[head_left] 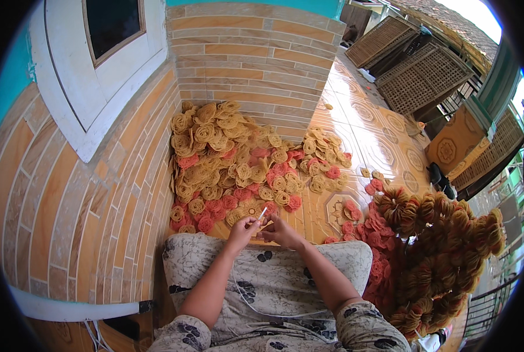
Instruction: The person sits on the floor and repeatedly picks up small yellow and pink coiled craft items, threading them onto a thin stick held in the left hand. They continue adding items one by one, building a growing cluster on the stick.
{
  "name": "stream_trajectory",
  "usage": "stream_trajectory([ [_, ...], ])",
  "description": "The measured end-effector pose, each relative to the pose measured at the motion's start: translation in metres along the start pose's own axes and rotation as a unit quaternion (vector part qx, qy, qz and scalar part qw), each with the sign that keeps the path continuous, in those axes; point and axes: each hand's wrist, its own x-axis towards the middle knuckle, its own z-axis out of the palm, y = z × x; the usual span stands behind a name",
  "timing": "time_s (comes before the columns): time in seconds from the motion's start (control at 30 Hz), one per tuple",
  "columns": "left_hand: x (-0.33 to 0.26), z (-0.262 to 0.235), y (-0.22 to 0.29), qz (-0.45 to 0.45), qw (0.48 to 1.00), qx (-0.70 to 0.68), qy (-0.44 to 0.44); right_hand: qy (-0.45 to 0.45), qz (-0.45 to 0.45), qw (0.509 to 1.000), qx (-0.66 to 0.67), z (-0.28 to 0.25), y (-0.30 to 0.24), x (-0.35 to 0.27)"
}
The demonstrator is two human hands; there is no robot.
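My left hand (242, 233) is in front of my knees, thumb and fingers pinched around a short thin white stick (263, 213) that points up and away. Close against it, my right hand (281, 232) has its fingers curled in; whether they grip anything is hidden. A thin white cord (242, 298) runs in a loop over the patterned cloth (309, 276) on my lap. Just past my hands lies a large heap of lacy, coiled yellow-tan discs (215, 146), with pink coiled discs (214, 210) mixed in along its near side.
At the right hang thick strung bundles of coiled discs (443, 252), beside a pile of pink discs (379, 258). A stone-tiled wall (115, 199) with a white-framed door (68, 76) closes the left. Woven racks (423, 76) lean far right, beyond the patterned floor (367, 129).
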Motion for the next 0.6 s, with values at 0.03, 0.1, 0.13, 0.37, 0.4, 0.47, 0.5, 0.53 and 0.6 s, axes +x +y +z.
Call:
stream_trajectory([
  [0.03, 0.001, 0.000, -0.001, 0.004, 0.996, -0.087, -0.002, -0.012, 0.001, 1.000, -0.004, 0.000, 0.001, -0.001],
  [0.1, 0.003, 0.001, -0.002, 0.002, 0.973, -0.230, 0.018, -0.026, -0.001, 0.998, -0.051, 0.001, 0.000, -0.001],
  [0.13, 0.004, 0.001, -0.002, 0.016, 0.969, -0.244, 0.024, -0.026, -0.004, 0.995, -0.093, 0.001, -0.001, -0.001],
  [0.37, -0.010, 0.000, 0.019, 0.077, 0.986, 0.144, 0.037, 0.075, -0.069, 0.947, -0.304, -0.006, -0.019, -0.009],
  [0.4, -0.012, -0.001, 0.024, 0.061, 0.972, 0.227, 0.012, 0.079, -0.069, 0.937, -0.335, -0.008, -0.022, -0.009],
  [0.47, -0.014, 0.000, 0.031, 0.109, 0.963, 0.245, 0.016, 0.079, -0.073, 0.918, -0.383, -0.011, -0.028, -0.010],
  [0.5, -0.016, 0.000, 0.034, 0.130, 0.957, 0.258, 0.028, 0.075, -0.079, 0.906, -0.410, -0.012, -0.032, -0.010],
  [0.53, -0.017, 0.000, 0.037, 0.135, 0.950, 0.279, 0.030, 0.069, -0.090, 0.894, -0.434, -0.013, -0.036, -0.010],
  [0.6, -0.020, 0.000, 0.040, 0.255, 0.883, 0.383, 0.091, 0.055, -0.110, 0.872, -0.474, -0.011, -0.045, -0.009],
])
